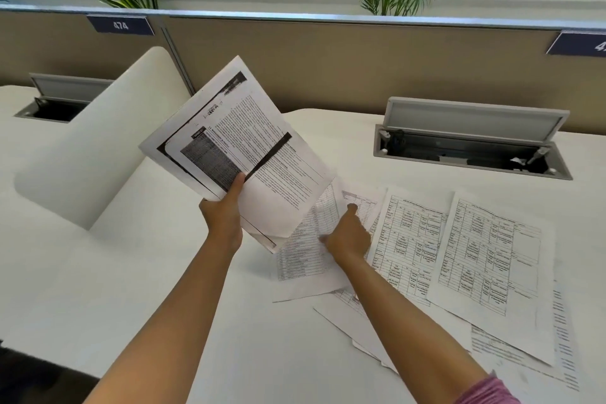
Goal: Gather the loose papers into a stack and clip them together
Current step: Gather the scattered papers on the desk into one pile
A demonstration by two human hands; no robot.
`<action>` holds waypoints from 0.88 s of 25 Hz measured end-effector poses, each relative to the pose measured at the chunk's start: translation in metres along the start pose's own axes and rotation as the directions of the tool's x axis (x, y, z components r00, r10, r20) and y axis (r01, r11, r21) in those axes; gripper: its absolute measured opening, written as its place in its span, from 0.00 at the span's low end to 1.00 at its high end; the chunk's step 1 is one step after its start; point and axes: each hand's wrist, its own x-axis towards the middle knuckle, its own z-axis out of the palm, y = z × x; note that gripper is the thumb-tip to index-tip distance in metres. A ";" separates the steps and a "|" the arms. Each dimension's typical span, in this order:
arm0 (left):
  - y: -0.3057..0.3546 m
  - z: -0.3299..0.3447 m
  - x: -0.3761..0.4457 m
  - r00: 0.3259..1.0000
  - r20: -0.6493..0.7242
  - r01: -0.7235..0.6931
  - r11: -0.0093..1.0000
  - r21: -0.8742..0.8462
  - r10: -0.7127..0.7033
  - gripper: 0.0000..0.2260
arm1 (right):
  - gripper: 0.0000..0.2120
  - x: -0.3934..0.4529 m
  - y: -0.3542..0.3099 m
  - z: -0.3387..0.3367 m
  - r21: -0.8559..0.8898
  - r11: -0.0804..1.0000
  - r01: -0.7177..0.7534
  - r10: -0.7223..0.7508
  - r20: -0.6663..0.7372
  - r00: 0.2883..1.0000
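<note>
Sleeve point(488, 392): pink, at lower right edge, nearest the lens.
Divider point(98, 141): white, rounded, standing left of everything.
Left hand point(223, 213): closed on held sheets point(239, 147), thumb on front, raised and tilted above desk point(164, 289).
Right hand point(349, 236): fingers spread, pressing flat on loose papers point(475, 256), gripping nothing.
Loose papers: overlapping, fanned rightward.
Cable box point(472, 138): lid up, behind papers.

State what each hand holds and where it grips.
The left hand pinches a few gathered sheets at their lower edge. The right hand holds nothing, fingers resting on a table sheet.
</note>
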 end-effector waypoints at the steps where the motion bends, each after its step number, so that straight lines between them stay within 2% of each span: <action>1: 0.000 0.003 -0.002 1.000 0.013 0.007 1.000 -0.007 -0.007 0.16 | 0.28 0.000 0.004 -0.003 0.036 0.999 0.015 -0.014 -0.016 1.000; 2: -0.001 0.008 -0.004 0.999 0.031 0.015 1.000 -0.014 -0.014 0.17 | 0.16 0.000 0.010 -0.007 0.069 0.997 0.030 -0.027 -0.042 0.999; 3: -0.002 0.013 -0.006 0.999 0.049 0.022 1.000 -0.017 -0.022 0.19 | 0.09 0.000 0.018 -0.013 0.103 0.994 0.047 -0.040 -0.069 0.997; 4: -0.003 0.018 -0.008 0.998 0.063 0.028 1.000 -0.013 -0.027 0.20 | 0.09 0.001 0.026 -0.019 0.142 0.988 0.057 -0.044 -0.092 0.995; 9: -0.021 0.051 -0.025 0.986 0.146 0.086 0.996 0.013 -0.087 0.20 | 0.12 0.008 0.094 -0.066 0.437 0.898 0.051 0.022 -0.159 0.987; 13: -0.043 0.080 -0.050 0.960 0.215 0.171 0.984 0.049 -0.178 0.18 | 0.12 0.005 0.165 -0.107 0.511 0.860 0.005 0.151 -0.264 0.952; 15: -0.054 0.093 -0.062 0.946 0.251 0.188 0.979 0.083 -0.203 0.14 | 0.13 0.000 0.197 -0.124 0.525 0.850 -0.033 0.226 -0.309 0.924; 17: -0.062 0.103 -0.072 0.936 0.274 0.198 0.974 0.106 -0.220 0.15 | 0.13 -0.007 0.224 -0.136 0.548 0.833 -0.075 0.299 -0.331 0.895; 20: -0.074 0.114 -0.080 0.927 0.285 0.220 0.969 0.110 -0.243 0.16 | 0.18 -0.015 0.258 -0.148 0.545 0.808 -0.223 0.458 -0.343 0.820; 22: -0.080 0.115 -0.083 0.925 0.283 0.230 0.966 0.119 -0.255 0.17 | 0.20 -0.015 0.276 -0.150 0.529 0.795 -0.297 0.514 -0.326 0.793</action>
